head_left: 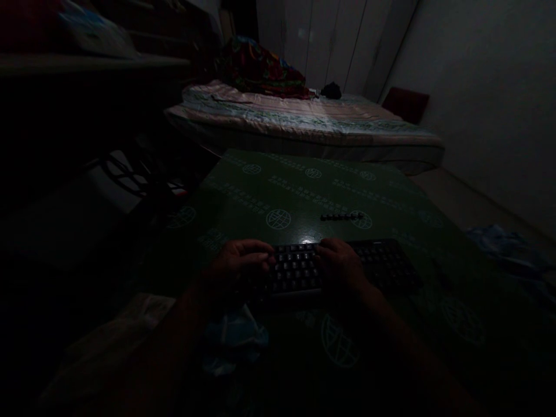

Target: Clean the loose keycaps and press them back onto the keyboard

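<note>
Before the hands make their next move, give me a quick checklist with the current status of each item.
1. Both hands in view: ok; the left hand is at the left part of the keyboard, the right hand near its middle.
2. Keyboard resting on the green table: ok.
3. Row of small dark pieces apart from the keyboard: ok; it lies beyond the far edge.
4. Blue cloth apart from the keyboard's near left corner: cannot tell; it lies close by, in shadow.
5. Light on the fingers: not ok; the scene is very dim.
6. Anything pinched in either hand: cannot tell.
</note>
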`<state>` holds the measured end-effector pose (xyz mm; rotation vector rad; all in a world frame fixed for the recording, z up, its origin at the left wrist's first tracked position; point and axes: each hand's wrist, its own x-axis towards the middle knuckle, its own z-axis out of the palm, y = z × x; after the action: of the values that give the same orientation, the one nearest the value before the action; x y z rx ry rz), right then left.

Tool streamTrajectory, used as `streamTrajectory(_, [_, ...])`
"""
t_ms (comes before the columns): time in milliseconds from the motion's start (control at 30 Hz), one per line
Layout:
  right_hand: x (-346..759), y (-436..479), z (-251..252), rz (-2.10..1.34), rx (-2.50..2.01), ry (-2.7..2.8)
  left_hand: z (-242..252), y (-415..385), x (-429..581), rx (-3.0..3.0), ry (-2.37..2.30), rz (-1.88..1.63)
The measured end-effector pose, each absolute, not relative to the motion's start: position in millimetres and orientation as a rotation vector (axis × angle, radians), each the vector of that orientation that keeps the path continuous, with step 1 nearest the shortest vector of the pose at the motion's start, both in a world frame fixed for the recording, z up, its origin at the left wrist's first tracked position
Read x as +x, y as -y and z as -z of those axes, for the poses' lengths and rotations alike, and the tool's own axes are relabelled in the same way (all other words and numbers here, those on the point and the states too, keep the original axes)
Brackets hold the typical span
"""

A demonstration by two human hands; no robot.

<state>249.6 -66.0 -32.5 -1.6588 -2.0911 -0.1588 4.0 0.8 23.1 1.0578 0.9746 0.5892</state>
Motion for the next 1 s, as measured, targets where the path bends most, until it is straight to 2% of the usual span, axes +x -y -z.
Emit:
streamTrajectory(533, [263.1, 52.4, 25.1, 0.17, -1.654, 2.029, -18.4, -4.6, 0.0, 1.081, -0.948, -0.583])
streamTrajectory(800, [301.7, -8.7, -2.8, 0.131, -2.025, 2.093, -21.2, -1.3, 0.6, 1.043, -0.936, -0.587])
streamTrajectory(1000, [305.6, -37.1, -1.1, 0.043, -2.091, 2.238, -23.9, -0.6, 0.4, 1.083, -0.924, -0.578])
